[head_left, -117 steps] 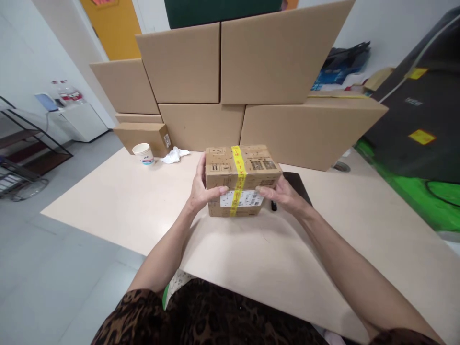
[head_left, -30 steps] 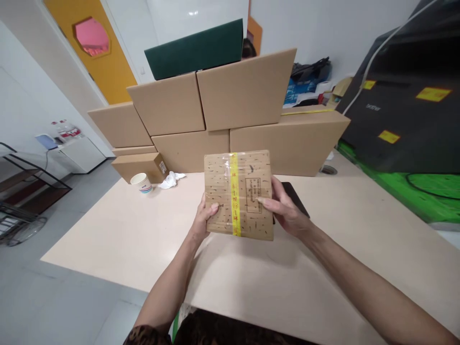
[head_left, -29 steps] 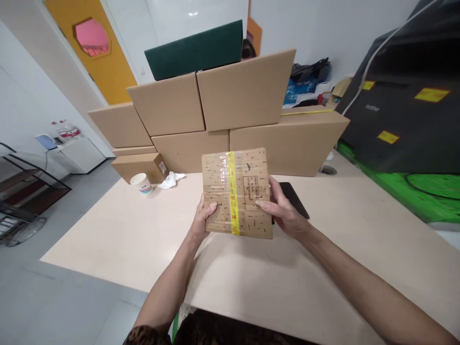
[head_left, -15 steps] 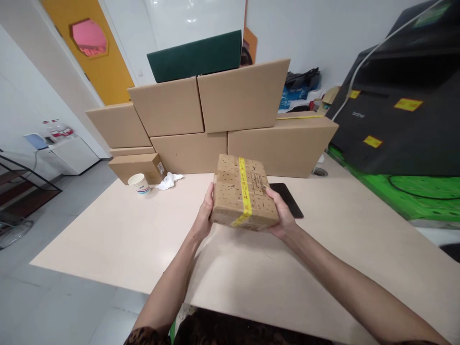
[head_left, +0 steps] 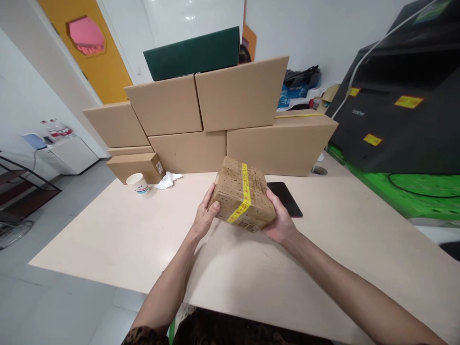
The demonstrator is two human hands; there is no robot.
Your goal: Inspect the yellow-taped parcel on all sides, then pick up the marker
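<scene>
A small cardboard parcel [head_left: 241, 194] with a yellow tape band around it is held in the air above the beige table [head_left: 125, 230], tilted with one corner toward me. My left hand [head_left: 205, 216] grips its left side, thumb on the near face. My right hand [head_left: 278, 221] cups its right lower side from below. Both hands are closed on the parcel.
A black phone [head_left: 285, 199] lies on the table just behind the parcel. A wall of large cardboard boxes [head_left: 223, 120] lines the far edge. A paper cup [head_left: 137, 182] and crumpled tissue [head_left: 167, 179] sit at the back left. A black machine [head_left: 398, 110] stands at the right.
The parcel stood on the table, was lifted with a broad face toward me, and has now tipped back and turned so a corner points at me. Both hands have kept hold.
</scene>
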